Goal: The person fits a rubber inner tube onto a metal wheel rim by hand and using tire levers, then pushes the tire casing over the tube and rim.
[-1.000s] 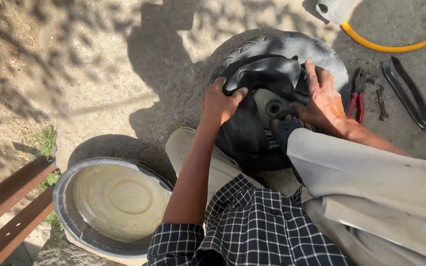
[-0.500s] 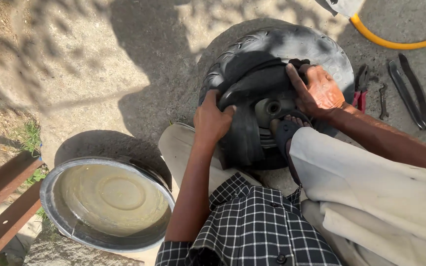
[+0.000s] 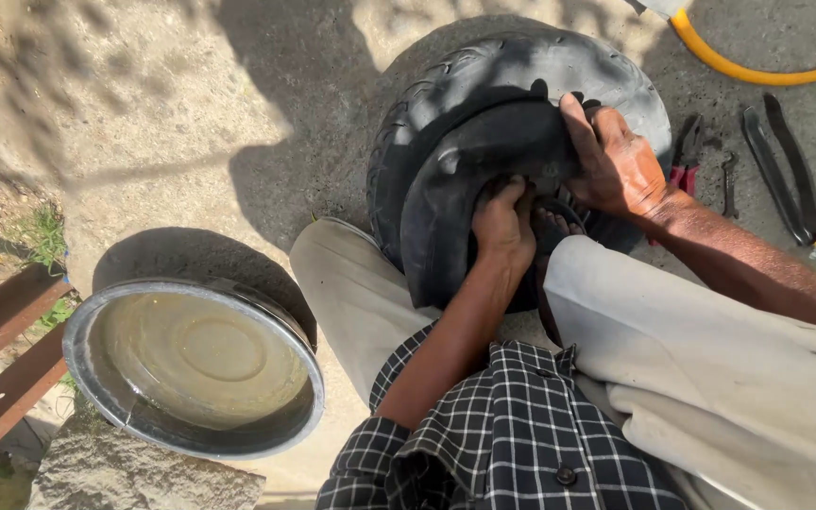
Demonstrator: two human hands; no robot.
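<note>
Since your knees bracket the work, the black tyre [image 3: 521, 85] lies flat on the concrete just ahead of them, its inner tube [image 3: 465, 179] bulging out over the near side. Your left hand [image 3: 504, 227] is curled, fingers dug under the tube's inner edge. Your right hand [image 3: 616, 165] is spread, palm pressed on the tube's top fold. The tube looks soft, floppy and grippy, so take it by the fold; the tyre looks stiff and heavy. Near left sits a metal basin of murky water [image 3: 191, 364]. Far right lie red-handled pliers [image 3: 684, 161], a spanner [image 3: 729, 184], tyre levers [image 3: 786, 170] and a yellow hose [image 3: 748, 66].
</note>
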